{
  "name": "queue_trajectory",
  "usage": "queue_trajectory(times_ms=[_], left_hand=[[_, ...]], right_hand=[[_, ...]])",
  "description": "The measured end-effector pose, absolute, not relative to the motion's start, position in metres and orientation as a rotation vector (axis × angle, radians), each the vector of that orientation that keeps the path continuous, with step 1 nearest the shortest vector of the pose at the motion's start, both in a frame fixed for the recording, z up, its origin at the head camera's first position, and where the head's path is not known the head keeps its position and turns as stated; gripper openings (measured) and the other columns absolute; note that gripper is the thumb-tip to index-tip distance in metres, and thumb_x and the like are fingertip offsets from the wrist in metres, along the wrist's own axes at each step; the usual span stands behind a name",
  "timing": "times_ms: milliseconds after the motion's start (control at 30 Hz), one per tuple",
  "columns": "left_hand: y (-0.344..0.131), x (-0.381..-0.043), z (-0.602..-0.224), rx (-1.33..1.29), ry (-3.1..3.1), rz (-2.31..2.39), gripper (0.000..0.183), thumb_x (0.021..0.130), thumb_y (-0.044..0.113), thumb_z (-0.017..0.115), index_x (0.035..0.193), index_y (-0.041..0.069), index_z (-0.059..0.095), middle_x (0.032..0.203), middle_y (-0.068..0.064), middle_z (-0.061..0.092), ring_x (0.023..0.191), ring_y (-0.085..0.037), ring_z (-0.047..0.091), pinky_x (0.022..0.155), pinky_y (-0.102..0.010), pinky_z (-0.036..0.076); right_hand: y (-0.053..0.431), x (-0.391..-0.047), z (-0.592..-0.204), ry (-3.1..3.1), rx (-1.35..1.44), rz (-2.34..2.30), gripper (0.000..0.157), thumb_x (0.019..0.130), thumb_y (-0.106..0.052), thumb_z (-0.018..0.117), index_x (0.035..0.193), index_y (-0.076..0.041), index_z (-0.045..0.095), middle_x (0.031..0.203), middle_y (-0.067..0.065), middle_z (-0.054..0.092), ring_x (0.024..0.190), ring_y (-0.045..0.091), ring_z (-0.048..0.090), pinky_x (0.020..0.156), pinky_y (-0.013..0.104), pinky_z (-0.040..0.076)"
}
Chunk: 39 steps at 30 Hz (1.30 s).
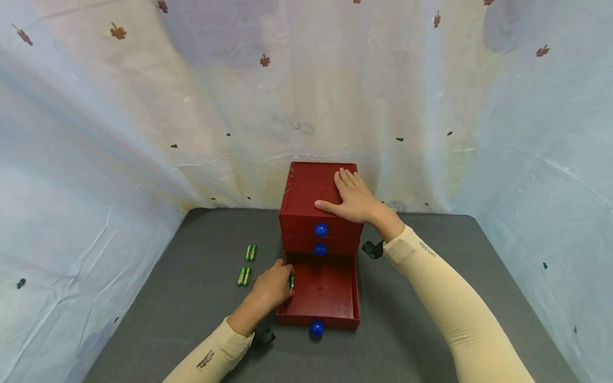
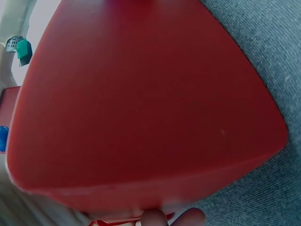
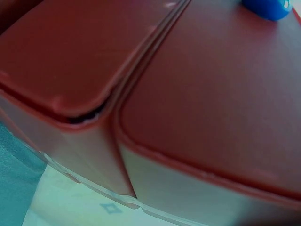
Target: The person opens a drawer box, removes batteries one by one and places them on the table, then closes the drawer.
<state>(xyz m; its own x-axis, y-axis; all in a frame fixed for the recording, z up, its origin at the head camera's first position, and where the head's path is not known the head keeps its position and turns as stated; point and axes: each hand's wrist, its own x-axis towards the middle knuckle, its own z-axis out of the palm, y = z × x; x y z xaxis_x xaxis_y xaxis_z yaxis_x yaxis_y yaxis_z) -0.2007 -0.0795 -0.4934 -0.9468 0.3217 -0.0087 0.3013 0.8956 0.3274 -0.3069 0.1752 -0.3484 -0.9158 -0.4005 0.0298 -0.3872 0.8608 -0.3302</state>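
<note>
A red drawer cabinet (image 1: 306, 186) with blue knobs stands on the table, its bottom drawer (image 1: 325, 290) pulled out. My left hand (image 1: 274, 284) is at that drawer's left wall, its curled fingers gripping a green battery (image 1: 291, 283) just inside the wall. Most of the battery is hidden by the fingers. In the left wrist view the drawer's red front (image 2: 150, 103) fills the picture, with fingertips (image 2: 188, 217) at the lower edge. My right hand (image 1: 353, 199) rests with spread fingers on the cabinet's top.
Left of the cabinet, two pairs of green batteries lie on the grey table (image 1: 201, 319): a farther pair (image 1: 250, 252) and a nearer pair (image 1: 243, 276). A pale curtain (image 1: 311, 106) hangs close behind the cabinet. The drawer's blue knob (image 1: 317, 329) sticks out toward me.
</note>
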Motion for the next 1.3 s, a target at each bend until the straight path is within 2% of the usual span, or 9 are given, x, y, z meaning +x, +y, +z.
queue_trajectory(times_ms=[267, 533, 800, 1033, 1300], left_hand=[[-0.080, -0.201, -0.496, 0.472, 3.005, 0.492, 0.043, 0.080, 0.018, 0.097, 0.113, 0.007, 0.073, 0.107, -0.013, 0.062, 0.084, -0.037, 0.072, 0.069, -0.053, 0.061], [-0.083, -0.199, -0.497, 0.476, 3.047, 0.429, 0.042, 0.084, 0.028, 0.094, 0.117, 0.013, 0.074, 0.106, -0.011, 0.062, 0.080, -0.034, 0.071, 0.066, -0.053, 0.058], [-0.091, -0.199, -0.503, 0.528, 3.113, 0.516, 0.041, 0.086, 0.035, 0.092, 0.117, 0.017, 0.073, 0.103, -0.006, 0.054, 0.062, -0.018, 0.054, 0.053, -0.039, 0.048], [-0.100, -0.200, -0.502, 0.556, 3.116, 0.649, 0.041, 0.091, 0.040, 0.089, 0.123, 0.020, 0.072, 0.105, -0.001, 0.054, 0.055, -0.007, 0.044, 0.045, -0.028, 0.038], [-0.111, -0.195, -0.492, 0.589, 3.053, 0.806, 0.040, 0.093, 0.040, 0.086, 0.127, 0.023, 0.071, 0.109, 0.004, 0.059, 0.062, -0.004, 0.048, 0.047, -0.026, 0.042]], right_hand=[[0.175, -0.308, -0.350, 2.987, -0.636, -0.510, 0.110, 0.102, -0.072, 0.050, 0.170, 0.001, 0.006, 0.179, 0.020, 0.001, 0.167, 0.035, -0.004, 0.132, 0.049, -0.005], [0.176, -0.309, -0.351, 2.988, -0.629, -0.507, 0.110, 0.101, -0.073, 0.050, 0.170, 0.001, 0.006, 0.179, 0.020, 0.002, 0.167, 0.035, -0.004, 0.132, 0.049, -0.006], [0.174, -0.309, -0.350, 2.987, -0.629, -0.499, 0.110, 0.101, -0.074, 0.049, 0.170, 0.000, 0.005, 0.179, 0.019, 0.000, 0.167, 0.034, -0.004, 0.132, 0.048, -0.005], [0.173, -0.307, -0.347, 2.985, -0.633, -0.515, 0.110, 0.101, -0.073, 0.050, 0.170, 0.001, 0.006, 0.179, 0.020, 0.001, 0.167, 0.035, -0.004, 0.132, 0.049, -0.005], [0.174, -0.307, -0.348, 2.985, -0.633, -0.515, 0.110, 0.101, -0.073, 0.050, 0.170, 0.002, 0.007, 0.179, 0.021, 0.002, 0.167, 0.035, -0.004, 0.132, 0.049, -0.006]])
